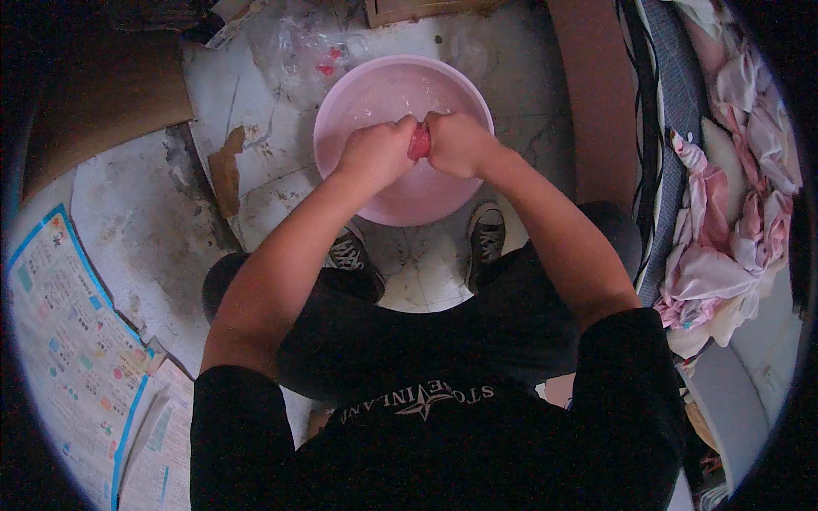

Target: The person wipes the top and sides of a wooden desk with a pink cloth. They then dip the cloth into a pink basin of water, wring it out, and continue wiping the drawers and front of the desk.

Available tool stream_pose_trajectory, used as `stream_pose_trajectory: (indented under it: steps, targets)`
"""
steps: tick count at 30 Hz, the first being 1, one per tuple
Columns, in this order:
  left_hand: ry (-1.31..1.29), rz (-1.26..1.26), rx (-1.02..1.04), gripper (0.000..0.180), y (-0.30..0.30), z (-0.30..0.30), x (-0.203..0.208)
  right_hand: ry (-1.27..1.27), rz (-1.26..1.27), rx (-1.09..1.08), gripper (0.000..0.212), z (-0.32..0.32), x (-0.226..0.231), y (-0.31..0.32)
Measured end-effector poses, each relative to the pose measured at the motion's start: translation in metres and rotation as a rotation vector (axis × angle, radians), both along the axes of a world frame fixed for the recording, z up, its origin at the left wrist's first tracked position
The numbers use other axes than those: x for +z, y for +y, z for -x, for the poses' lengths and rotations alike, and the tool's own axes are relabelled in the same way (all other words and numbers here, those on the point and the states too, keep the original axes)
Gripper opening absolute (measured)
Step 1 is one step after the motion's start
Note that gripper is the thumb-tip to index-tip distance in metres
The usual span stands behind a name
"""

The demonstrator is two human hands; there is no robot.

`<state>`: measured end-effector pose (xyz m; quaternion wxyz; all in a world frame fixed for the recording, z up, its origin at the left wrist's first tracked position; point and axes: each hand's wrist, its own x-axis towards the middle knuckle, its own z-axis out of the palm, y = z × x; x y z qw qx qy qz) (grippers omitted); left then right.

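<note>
- Both fists closed, a person grips a small red bundle (pixel 418 142) between the left hand (pixel 379 152) and the right hand (pixel 462 146), above a pink basin. Only a short, mottled stretch shows between the knuckles; its material cannot be told.
- Beneath the hands, the round, smooth-walled basin (pixel 409 206) has a pale rim and small, glinting highlights inside.
- Nearer the body than the hands, a left sneaker (pixel 348 253) and a right sneaker (pixel 486 238), dark with pale laces, stand close to the basin's near edge.
- Beyond the hands, a crumpled clear plastic bag (pixel 302 64) with red marks lies by the basin's far left rim.
- Left of the hands, a torn brown scrap (pixel 227 170) lies on stained, cracked floor tiles (pixel 277 162); farther left are a large brown panel (pixel 128 106) and, closer to the body, a blue-bordered printed sheet (pixel 72 341).
- Right of the hands, well apart, a flat reddish-brown surface (pixel 601 102) bounds the floor, with glossy, rumpled pink fabric (pixel 716 204) past it.
- Open room surrounds both fists within the rim, widest on the far side; bare tile separates the basin from the scrap.
</note>
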<state>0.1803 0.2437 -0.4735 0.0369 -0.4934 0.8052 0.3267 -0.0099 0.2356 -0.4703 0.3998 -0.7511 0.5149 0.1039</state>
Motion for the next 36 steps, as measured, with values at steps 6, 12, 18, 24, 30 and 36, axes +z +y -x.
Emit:
stream_pose_trajectory:
  steps: [6, 12, 18, 24, 30, 36]
  targets:
    - [-0.021, 0.169, -0.016, 0.030, 0.000, -0.004, -0.002, -0.157, -0.192, -0.185, 0.040, 0.001, 0.006, -0.002]
    - [0.166, -0.470, 0.191, 0.029, -0.008, -0.014, -0.033, -0.043, 0.363, -0.023, 0.052, 0.010, -0.008, 0.019]
    - [0.319, -1.180, 0.283, 0.046, -0.022, -0.029, -0.029, 0.045, 0.246, -0.003, 0.047, -0.001, 0.001, 0.027]
    - [-0.013, -0.460, 0.000, 0.047, -0.006, -0.004, -0.003, 0.160, -0.033, -0.063, 0.030, -0.006, 0.006, 0.020]
    - [-0.066, 0.061, -0.095, 0.030, 0.003, -0.008, -0.005, -0.142, -0.310, -0.377, 0.022, -0.002, -0.020, 0.023]
    - [-0.021, 0.205, -0.140, 0.021, 0.000, -0.012, -0.008, -0.313, -0.511, -0.531, 0.019, 0.001, -0.028, 0.021]
